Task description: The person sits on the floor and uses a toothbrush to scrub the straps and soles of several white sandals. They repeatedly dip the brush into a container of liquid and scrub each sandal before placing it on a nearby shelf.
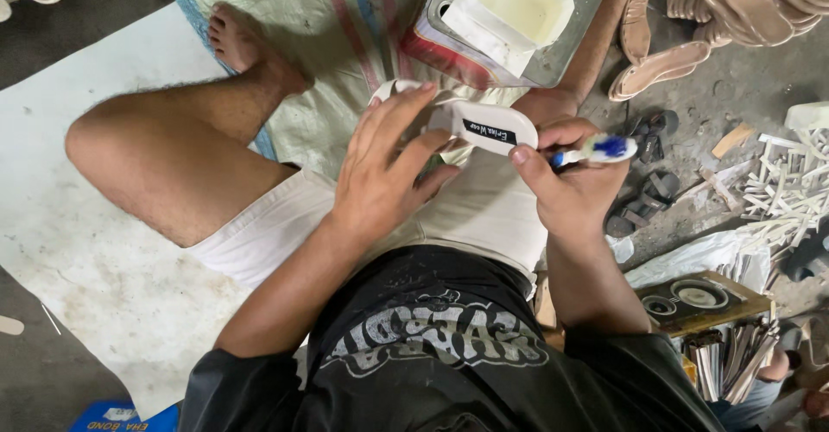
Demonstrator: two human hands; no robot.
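white sandal sole (pixel 484 126) sits above the lap, near the metal tin (pixel 566 48); left hand (pixel 384 173) grip closed on it, right hand (pixel 574 182) grip closed around a brush (pixel 596 149) beside the sole.

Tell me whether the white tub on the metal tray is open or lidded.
Open: the white tub shows its pale inside, with no lid on it.

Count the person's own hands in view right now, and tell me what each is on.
2. The left hand grips the white sandal sole over the lap; the right hand holds a blue-and-white brush at the sole's edge. None hidden.
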